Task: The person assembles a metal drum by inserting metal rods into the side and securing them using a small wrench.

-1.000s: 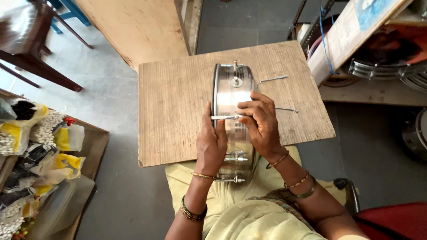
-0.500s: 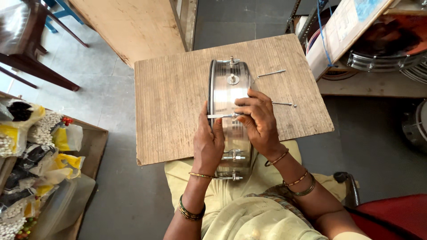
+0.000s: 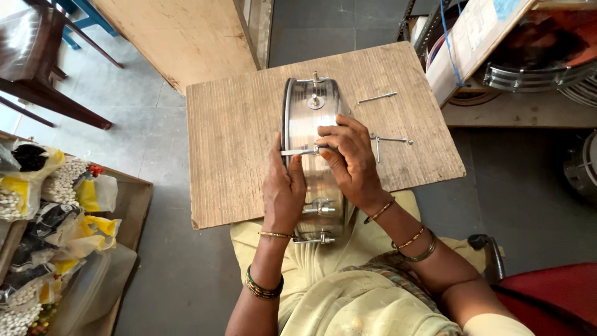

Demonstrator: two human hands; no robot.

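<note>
Gripping metal drum shell [image 3: 314, 118] | left hand [image 3: 283, 193] steadying | right hand [image 3: 351, 158] pinching tension rod [image 3: 298, 152]

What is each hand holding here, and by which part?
Both hands hold a thin metal rod laid across the steel drum shell: left hand near its outer end, right hand fingertips at the inner end.

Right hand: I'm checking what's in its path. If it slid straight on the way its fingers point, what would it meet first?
The right hand points left across the drum shell. It would first meet the left hand, whose thumb is at the same rod, though depth is unclear.
</note>
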